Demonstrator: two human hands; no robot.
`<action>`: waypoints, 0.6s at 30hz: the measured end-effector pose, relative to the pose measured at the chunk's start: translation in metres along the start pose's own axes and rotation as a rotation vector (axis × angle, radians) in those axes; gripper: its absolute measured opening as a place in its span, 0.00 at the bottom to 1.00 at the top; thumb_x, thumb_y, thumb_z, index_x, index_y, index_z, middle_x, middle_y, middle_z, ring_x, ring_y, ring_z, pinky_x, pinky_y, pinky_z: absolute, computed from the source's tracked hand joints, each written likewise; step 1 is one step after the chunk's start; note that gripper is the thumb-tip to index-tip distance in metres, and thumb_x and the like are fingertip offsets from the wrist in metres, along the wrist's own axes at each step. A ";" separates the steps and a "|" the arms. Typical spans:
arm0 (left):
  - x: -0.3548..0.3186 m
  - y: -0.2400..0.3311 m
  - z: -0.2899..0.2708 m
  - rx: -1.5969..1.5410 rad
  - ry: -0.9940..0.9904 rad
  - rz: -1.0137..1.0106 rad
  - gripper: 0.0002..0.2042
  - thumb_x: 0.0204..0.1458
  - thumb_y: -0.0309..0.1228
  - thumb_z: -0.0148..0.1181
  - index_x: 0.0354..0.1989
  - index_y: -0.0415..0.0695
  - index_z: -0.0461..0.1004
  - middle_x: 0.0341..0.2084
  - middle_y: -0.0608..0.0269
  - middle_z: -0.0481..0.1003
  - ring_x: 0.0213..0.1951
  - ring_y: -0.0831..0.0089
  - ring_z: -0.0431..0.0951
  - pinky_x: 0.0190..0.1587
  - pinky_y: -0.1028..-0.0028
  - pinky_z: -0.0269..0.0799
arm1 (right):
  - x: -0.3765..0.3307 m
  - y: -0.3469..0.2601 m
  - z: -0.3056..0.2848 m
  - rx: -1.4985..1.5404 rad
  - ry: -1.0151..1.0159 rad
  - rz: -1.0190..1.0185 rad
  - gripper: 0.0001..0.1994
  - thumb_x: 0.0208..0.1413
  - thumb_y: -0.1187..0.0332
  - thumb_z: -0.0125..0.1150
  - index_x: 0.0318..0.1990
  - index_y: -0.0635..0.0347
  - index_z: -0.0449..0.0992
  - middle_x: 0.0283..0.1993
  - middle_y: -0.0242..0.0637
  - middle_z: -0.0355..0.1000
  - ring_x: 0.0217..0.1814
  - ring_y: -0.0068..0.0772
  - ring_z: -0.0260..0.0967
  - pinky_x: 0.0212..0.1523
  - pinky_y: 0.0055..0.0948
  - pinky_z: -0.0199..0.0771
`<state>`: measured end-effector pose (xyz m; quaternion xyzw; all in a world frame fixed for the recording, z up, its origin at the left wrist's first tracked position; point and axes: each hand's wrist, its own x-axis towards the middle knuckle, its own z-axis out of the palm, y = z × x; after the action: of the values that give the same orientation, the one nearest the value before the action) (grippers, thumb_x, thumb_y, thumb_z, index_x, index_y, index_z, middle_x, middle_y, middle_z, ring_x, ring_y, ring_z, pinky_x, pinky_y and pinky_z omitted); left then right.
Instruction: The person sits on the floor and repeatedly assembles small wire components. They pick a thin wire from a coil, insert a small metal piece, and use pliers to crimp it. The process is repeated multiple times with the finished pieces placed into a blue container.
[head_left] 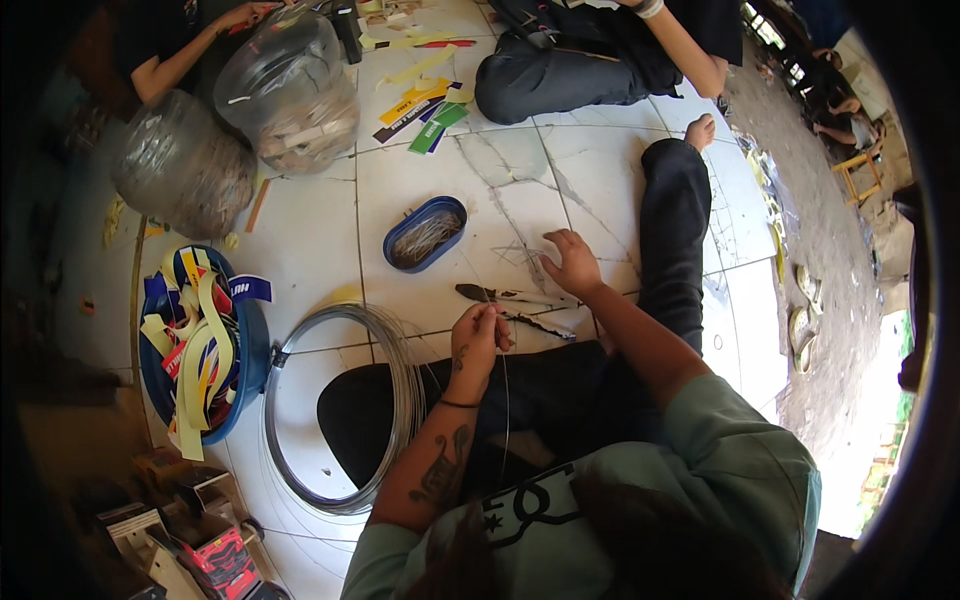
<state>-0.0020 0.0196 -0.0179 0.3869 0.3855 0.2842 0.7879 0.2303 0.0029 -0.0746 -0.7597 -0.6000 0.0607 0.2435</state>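
Note:
My left hand (478,338) is closed in a pinch on a thin metal wire (506,400), which hangs down over my lap. Farther right and ahead, my right hand (573,262) is held low over the floor with its thumb and fingers apart. Beside its fingertips lie a few bent wire pieces (512,253) on the tiles. A dark-tipped hand tool (520,296), possibly pliers, rests just past my left hand, partly hidden by it. A large coil of wire (275,420) leans by my left knee. Ahead stands a blue oval tub (440,258) with short wire pieces inside.
At left, a blue basin (252,375) overflows with coloured strips. Two clear plastic bags (290,95) of wood pieces stand beyond it. More printed strips (425,115) lie ahead, near another seated person (570,80). Wooden toy-like vehicles (215,555) sit at lower left; sandals (803,340) at right.

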 end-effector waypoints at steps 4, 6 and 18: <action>0.000 0.001 0.000 -0.020 -0.036 -0.005 0.09 0.55 0.30 0.43 0.35 0.37 0.66 0.17 0.65 0.66 0.15 0.80 0.65 0.25 0.78 0.68 | -0.018 -0.004 0.012 -0.135 -0.053 0.167 0.14 0.43 0.67 0.57 0.38 0.63 0.69 0.38 0.43 0.65 0.43 0.43 0.63 0.47 0.35 0.64; 0.001 0.001 -0.001 -0.056 -0.037 -0.008 0.09 0.55 0.30 0.43 0.35 0.37 0.66 0.17 0.65 0.67 0.15 0.80 0.65 0.25 0.77 0.68 | -0.017 -0.003 0.024 -0.120 -0.065 0.191 0.12 0.43 0.68 0.56 0.36 0.63 0.70 0.37 0.42 0.65 0.42 0.43 0.63 0.46 0.35 0.65; -0.006 0.002 0.004 -0.059 -0.067 0.024 0.10 0.56 0.31 0.42 0.33 0.36 0.66 0.16 0.65 0.66 0.14 0.80 0.64 0.21 0.80 0.66 | 0.026 -0.018 0.009 -0.166 -0.203 -0.286 0.15 0.39 0.69 0.57 0.39 0.60 0.69 0.42 0.38 0.64 0.47 0.38 0.61 0.48 0.34 0.61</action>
<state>-0.0022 0.0153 -0.0122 0.3773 0.3458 0.2917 0.8081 0.2176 0.0327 -0.0693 -0.6741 -0.7262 0.0520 0.1245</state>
